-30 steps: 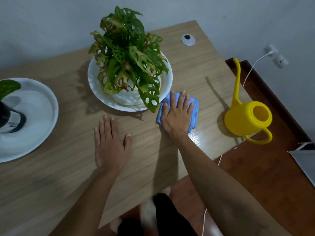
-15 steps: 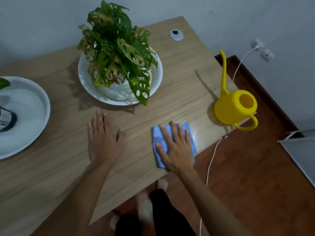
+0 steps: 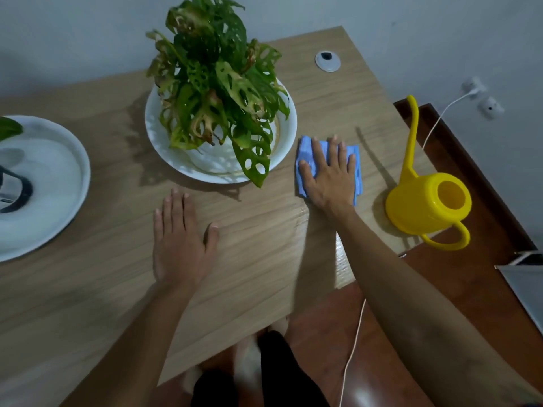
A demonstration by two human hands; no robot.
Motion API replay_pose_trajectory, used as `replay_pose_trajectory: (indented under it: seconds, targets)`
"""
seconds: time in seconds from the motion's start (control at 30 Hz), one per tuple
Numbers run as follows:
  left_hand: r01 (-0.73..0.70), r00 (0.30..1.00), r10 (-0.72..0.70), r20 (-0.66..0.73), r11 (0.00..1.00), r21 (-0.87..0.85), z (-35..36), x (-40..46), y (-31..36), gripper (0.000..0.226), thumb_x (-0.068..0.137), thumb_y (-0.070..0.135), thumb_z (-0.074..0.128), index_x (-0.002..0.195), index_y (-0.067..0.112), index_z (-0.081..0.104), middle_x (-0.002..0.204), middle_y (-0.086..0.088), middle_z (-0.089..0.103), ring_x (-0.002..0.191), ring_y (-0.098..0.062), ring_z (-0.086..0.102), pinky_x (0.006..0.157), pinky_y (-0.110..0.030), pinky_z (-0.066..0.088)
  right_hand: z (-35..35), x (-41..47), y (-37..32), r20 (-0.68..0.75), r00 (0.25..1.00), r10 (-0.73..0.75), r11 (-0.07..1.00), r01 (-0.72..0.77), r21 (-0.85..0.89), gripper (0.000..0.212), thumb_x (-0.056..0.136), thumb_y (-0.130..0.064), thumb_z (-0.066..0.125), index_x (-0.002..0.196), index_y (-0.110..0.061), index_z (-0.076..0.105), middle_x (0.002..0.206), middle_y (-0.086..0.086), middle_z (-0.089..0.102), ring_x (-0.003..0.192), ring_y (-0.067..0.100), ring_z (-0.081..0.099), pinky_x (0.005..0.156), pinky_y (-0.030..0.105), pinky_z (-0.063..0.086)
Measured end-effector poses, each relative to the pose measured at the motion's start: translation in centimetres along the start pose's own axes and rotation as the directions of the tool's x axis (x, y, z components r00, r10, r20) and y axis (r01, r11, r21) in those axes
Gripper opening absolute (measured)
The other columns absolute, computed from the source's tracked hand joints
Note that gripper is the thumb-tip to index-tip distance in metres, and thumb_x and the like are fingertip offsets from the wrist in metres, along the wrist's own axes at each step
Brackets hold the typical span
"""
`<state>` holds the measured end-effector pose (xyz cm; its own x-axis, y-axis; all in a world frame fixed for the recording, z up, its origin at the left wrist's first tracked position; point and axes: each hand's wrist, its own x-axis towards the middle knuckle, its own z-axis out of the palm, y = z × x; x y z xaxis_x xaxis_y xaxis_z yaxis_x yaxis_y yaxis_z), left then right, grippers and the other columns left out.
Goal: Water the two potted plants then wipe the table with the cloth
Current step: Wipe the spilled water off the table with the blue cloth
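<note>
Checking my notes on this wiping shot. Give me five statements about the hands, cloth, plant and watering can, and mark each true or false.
1. The right hand presses flat on the blue cloth. True.
2. The left hand holds the yellow watering can. False: it rests flat on the table, and the can stands untouched by the right edge.
3. The cloth lies between the plant's white dish and the watering can. True.
4. The watering can lies tipped on its side. False: it stands upright, opening upward.
5. The leafy plant sits in the white dish. True.
</note>
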<state>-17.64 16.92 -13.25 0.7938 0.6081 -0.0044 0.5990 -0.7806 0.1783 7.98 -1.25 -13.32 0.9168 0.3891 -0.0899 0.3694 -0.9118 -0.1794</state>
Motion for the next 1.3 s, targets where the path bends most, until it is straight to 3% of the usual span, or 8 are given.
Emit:
replay_pose_trajectory:
  seconds: [0.37, 0.5, 0.67, 0.93, 1.17, 1.3]
  targets:
    - [0.003, 1.000, -0.003, 0.020, 1.000, -0.017, -0.2, -0.2, 0.1, 0.076, 0.097, 0.049, 0.032, 0.154, 0.000, 0.021, 0.164, -0.018, 0.016, 0.153, -0.030, 0.011, 0.124, -0.048, 0.009, 1.9, -20.7, 1.5, -0.087, 0.992, -0.088, 0.996, 0.089, 0.001, 0.062, 0.098, -0.057, 0.038, 0.155, -0.034, 0.029, 0.166, 0.006, 0.017, 0.154, 0.025, 0.007, 0.124, 0.049, 0.009]
    - [0.002, 1.000, -0.001, 0.028, 1.000, -0.029, -0.2, -0.1, 0.0, 0.078, 0.095, 0.052, 0.030, 0.154, 0.002, 0.020, 0.164, -0.018, 0.016, 0.153, -0.029, 0.011, 0.124, -0.048, 0.010, 1.5, -16.0, 3.0, -0.097, 0.995, 0.015, 0.999, -0.019, -0.042, 0.062, 0.096, -0.058, 0.037, 0.154, -0.034, 0.033, 0.164, 0.010, 0.024, 0.151, 0.031, 0.020, 0.122, 0.051, 0.013]
    - [0.015, 0.999, -0.014, 0.034, 1.000, -0.023, -0.3, 0.1, 0.1, 0.077, 0.096, 0.052, 0.031, 0.155, 0.003, 0.022, 0.165, -0.016, 0.014, 0.153, -0.028, 0.010, 0.125, -0.047, 0.009, 0.3, -5.2, 3.8, -0.091, 0.986, 0.138, 0.988, -0.143, -0.054, 0.065, 0.098, -0.060, 0.024, 0.155, -0.030, 0.028, 0.163, 0.015, 0.023, 0.150, 0.035, 0.019, 0.121, 0.055, 0.011]
    - [0.019, 1.000, -0.019, 0.016, 1.000, -0.018, 0.1, 0.5, -0.1, 0.076, 0.095, 0.051, 0.036, 0.155, 0.005, 0.022, 0.165, -0.014, 0.015, 0.153, -0.027, 0.010, 0.125, -0.047, 0.008, -0.5, 3.4, 0.8, -0.044, 0.990, 0.135, 0.990, -0.136, -0.027, 0.067, 0.097, -0.056, 0.016, 0.158, -0.028, 0.019, 0.165, 0.016, 0.013, 0.152, 0.034, 0.007, 0.122, 0.054, 0.003]
    - [-0.012, 0.999, 0.014, 0.039, 0.998, -0.059, 0.2, 0.2, -0.5, 0.077, 0.095, 0.052, 0.030, 0.154, 0.003, 0.022, 0.165, -0.017, 0.015, 0.153, -0.031, 0.011, 0.125, -0.046, 0.005, 1.5, -6.5, -4.0, -0.064, 0.995, -0.078, 0.996, 0.075, -0.050, 0.060, 0.100, -0.049, 0.027, 0.157, -0.029, 0.025, 0.165, 0.014, 0.016, 0.153, 0.032, 0.011, 0.122, 0.052, 0.008]
    - [0.019, 0.998, 0.001, 0.068, 0.953, -0.301, -0.7, 0.5, -1.5, 0.068, 0.100, 0.044, 0.031, 0.154, 0.003, 0.024, 0.166, -0.013, 0.011, 0.154, -0.027, 0.006, 0.125, -0.046, 0.007, 2.4, -15.8, -7.0, -0.034, 0.973, -0.227, 0.973, 0.228, 0.040, 0.061, 0.100, -0.047, 0.033, 0.157, -0.028, 0.024, 0.166, 0.013, 0.012, 0.154, 0.030, 0.004, 0.122, 0.053, 0.007]
